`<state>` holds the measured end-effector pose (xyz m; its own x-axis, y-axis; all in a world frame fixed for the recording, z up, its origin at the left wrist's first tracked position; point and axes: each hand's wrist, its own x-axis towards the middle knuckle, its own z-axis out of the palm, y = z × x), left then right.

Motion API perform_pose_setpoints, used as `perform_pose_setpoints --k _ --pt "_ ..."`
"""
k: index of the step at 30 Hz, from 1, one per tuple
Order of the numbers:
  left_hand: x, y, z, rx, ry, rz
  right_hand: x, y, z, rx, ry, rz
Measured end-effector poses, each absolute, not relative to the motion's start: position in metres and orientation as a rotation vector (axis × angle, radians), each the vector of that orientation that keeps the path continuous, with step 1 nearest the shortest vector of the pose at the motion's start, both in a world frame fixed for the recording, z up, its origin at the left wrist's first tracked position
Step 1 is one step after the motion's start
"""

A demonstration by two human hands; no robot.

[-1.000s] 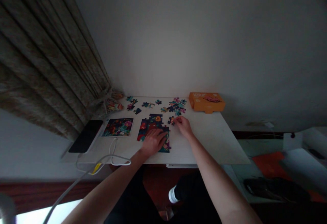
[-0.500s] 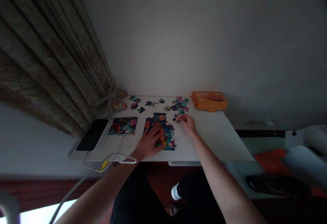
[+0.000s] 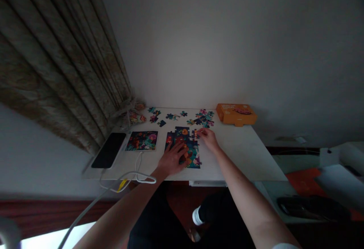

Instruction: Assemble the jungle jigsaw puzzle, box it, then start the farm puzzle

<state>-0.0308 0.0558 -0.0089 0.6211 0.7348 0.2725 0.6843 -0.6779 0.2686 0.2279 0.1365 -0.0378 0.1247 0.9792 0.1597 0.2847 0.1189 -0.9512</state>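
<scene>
At the jigsaw puzzle (image 3: 192, 158), right hand (image 3: 208, 140) has edged closer.

The left hand (image 3: 172, 160) is covering much of the jigsaw puzzle (image 3: 193, 159), and the right fingertips (image 3: 201, 131) are hiding whether they are gripping a piece. The loose pieces (image 3: 203, 118) are showing too small to make out, and a dark object (image 3: 311, 206) is blurring at lower right.

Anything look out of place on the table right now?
Mainly a white cable, which loops across the front of the white table and over its edge, right beside the left hand. It looks stray on the work surface. The scattered puzzle pieces look undamaged, as far as this view shows.
</scene>
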Motion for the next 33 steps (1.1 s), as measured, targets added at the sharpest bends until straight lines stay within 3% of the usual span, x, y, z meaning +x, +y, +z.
perform_pose_setpoints --k 11,33 --pt "-0.031 0.056 -0.009 2.691 1.182 0.545 0.221 0.134 -0.043 -1.619 -1.715 0.416" --pt "-0.031 0.058 -0.013 2.703 1.176 0.555 0.209 0.121 -0.028 -1.578 -2.060 0.178"
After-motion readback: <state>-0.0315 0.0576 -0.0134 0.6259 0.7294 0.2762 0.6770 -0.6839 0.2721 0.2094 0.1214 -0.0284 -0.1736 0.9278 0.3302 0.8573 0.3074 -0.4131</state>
